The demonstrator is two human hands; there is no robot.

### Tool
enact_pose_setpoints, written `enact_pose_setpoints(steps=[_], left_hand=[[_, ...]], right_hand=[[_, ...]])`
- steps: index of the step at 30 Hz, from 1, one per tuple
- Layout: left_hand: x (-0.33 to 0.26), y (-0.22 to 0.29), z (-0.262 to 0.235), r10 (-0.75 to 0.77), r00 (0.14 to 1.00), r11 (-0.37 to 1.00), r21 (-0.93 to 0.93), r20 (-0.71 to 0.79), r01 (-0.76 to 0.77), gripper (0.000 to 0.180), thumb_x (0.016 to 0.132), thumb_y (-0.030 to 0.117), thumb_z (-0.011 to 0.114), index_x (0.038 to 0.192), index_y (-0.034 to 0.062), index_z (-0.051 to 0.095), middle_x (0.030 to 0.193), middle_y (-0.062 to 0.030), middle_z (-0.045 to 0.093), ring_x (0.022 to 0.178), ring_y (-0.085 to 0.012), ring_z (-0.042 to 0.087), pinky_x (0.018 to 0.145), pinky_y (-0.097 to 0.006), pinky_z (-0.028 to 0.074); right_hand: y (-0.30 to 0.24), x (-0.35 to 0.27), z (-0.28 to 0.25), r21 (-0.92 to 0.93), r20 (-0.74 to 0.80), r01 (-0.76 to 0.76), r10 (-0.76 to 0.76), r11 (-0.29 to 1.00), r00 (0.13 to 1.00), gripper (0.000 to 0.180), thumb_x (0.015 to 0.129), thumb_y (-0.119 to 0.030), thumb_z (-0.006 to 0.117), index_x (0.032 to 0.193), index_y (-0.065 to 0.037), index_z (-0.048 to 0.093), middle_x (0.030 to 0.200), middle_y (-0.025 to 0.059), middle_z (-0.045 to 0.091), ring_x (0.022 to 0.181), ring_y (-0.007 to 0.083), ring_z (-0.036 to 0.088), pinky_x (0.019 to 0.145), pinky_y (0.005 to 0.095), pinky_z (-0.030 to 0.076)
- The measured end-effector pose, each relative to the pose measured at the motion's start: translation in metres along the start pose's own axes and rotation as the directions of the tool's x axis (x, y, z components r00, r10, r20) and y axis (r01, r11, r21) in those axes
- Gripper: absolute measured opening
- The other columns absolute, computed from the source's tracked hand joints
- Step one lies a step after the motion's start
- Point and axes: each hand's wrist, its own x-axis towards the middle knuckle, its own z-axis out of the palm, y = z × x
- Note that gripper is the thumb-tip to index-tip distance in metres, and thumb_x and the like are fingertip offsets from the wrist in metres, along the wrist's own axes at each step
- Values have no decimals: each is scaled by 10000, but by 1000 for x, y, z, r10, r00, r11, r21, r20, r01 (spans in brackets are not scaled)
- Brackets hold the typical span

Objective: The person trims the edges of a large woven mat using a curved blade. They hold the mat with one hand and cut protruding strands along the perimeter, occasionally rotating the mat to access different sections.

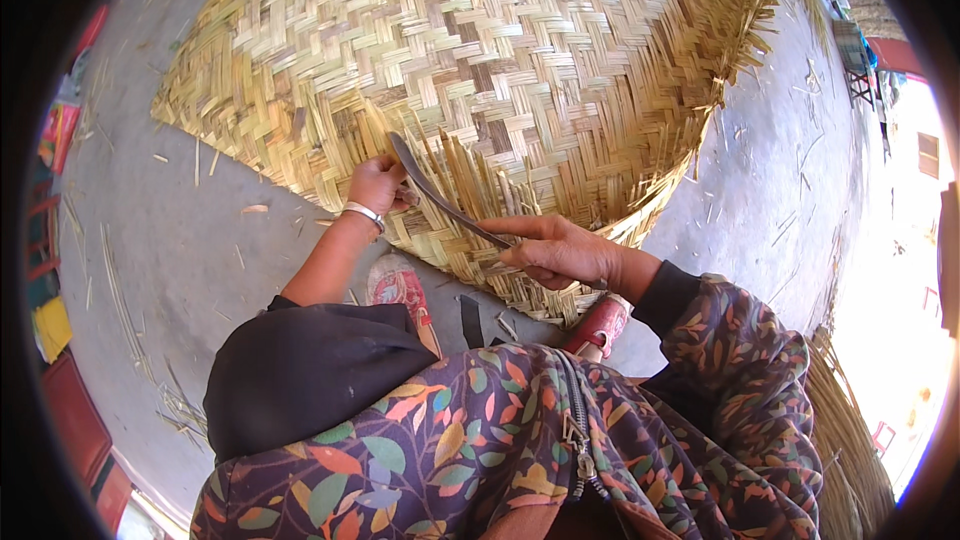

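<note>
- Woven mat — pale yellow-green and tan strips, zigzag weave — lies on the grey floor ahead of the person, filling most of the upper view. Right side curves upward; near edge runs just in front of the feet.
- Right hand: fingers clamped on the handle end of a curved knife, index finger stretched along toward the blade. A bit of handle shows below the palm.
- Knife: dark, slim blade, slants up and left across the mat's near part, tip just beside the left hand.
- Left hand: at the mat's near left edge, fingers curled in close to the blade. Can't tell if they pinch a strip — contact is hidden.
- Loose strip ends stick up from the weave, just right of the blade.
- Light bracelet on the left wrist.
- Red-and-white left shoe and red right shoe near the mat edge.
- Long straw bundle at lower right, beside the patterned sleeve.
- Strip scraps scattered on the floor, left side.
</note>
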Motion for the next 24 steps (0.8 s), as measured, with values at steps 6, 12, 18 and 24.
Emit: enact_pose_setpoints(steps=[6, 12, 18, 24], left_hand=[[2, -4, -2, -13, 999, 994, -104, 46, 18, 199, 899, 261, 686, 892, 80, 605, 699, -3, 620, 567, -130, 638, 521, -280, 534], [-3, 2, -17, 12, 924, 987, -152, 382, 50, 235, 836, 146, 734, 958, 83, 543, 847, -33, 632, 751, -165, 684, 580, -286, 537], [6, 1, -12, 0, 907, 995, -92, 422, 43, 314, 830, 134, 748, 996, 18, 508, 866, -68, 636, 684, -176, 694, 468, -240, 496], [7, -6, 0, 42, 960, 999, -40, 276, -32, 289, 848, 171, 740, 993, 35, 529, 775, -29, 603, 555, -96, 602, 401, -215, 454]], right_hand=[[7, -3, 0, 133, 70, 13, -23, 991, 997, 593, 927, -190, 597, 1481, -137, 393, 582, -61, 354, 449, 45, 295, 406, 231, 233], [3, -15, 6, 150, 190, 2, -30, 989, 981, 588, 919, -165, 608, 1472, -142, 410, 605, -85, 358, 471, 30, 305, 430, 207, 236], [-3, -19, 15, 89, 207, -32, 13, 995, 978, 610, 904, -175, 614, 1477, -146, 407, 638, -104, 421, 500, 15, 345, 461, 182, 275], [-1, -17, 17, 88, 194, -21, 3, 996, 981, 614, 900, -188, 621, 1476, -148, 413, 707, -106, 500, 518, 3, 379, 470, 168, 302]])
